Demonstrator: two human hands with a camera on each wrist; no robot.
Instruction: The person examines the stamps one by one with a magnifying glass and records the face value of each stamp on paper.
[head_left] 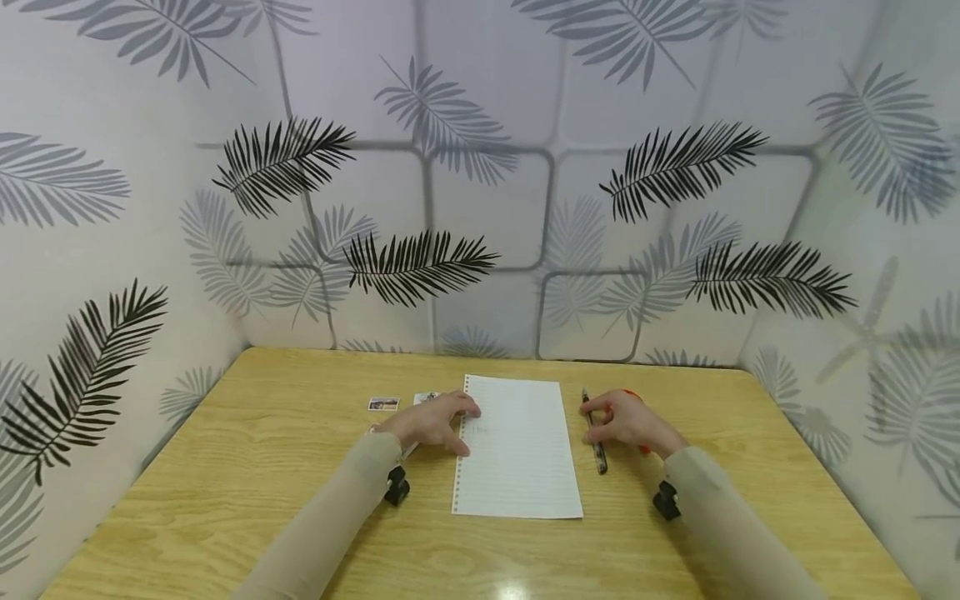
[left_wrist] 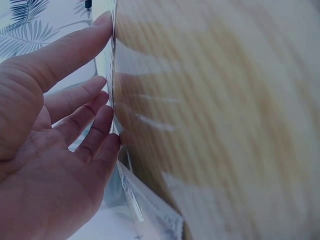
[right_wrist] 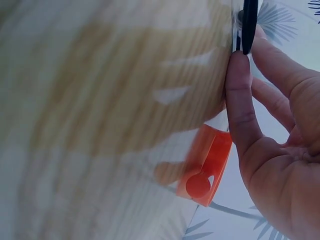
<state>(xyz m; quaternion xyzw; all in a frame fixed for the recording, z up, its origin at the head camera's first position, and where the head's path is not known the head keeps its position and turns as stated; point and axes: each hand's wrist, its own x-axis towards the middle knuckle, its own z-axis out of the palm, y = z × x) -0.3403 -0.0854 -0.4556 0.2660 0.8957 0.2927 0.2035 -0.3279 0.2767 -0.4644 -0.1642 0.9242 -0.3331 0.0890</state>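
A lined sheet of paper (head_left: 517, 450) with punched holes down its left side lies on the table, faint writing near its upper left. My left hand (head_left: 435, 419) rests at that punched edge, fingers spread and loosely extended, as the left wrist view (left_wrist: 65, 115) also shows. To the right of the sheet, my right hand (head_left: 626, 421) holds a dark pen (head_left: 599, 457) between thumb and fingers, close over the table. The pen (right_wrist: 250, 25) shows at the fingertips in the right wrist view. Partly hidden behind this hand is an orange plastic object (right_wrist: 205, 165) with a round part.
A small stamp-like picture (head_left: 383, 404) lies left of my left hand, and another (head_left: 427, 397) sits just behind it. A piece with a perforated edge (left_wrist: 155, 210) is below the left fingers. Leaf-patterned curtains (head_left: 480, 208) surround the glossy wooden table (head_left: 300, 392).
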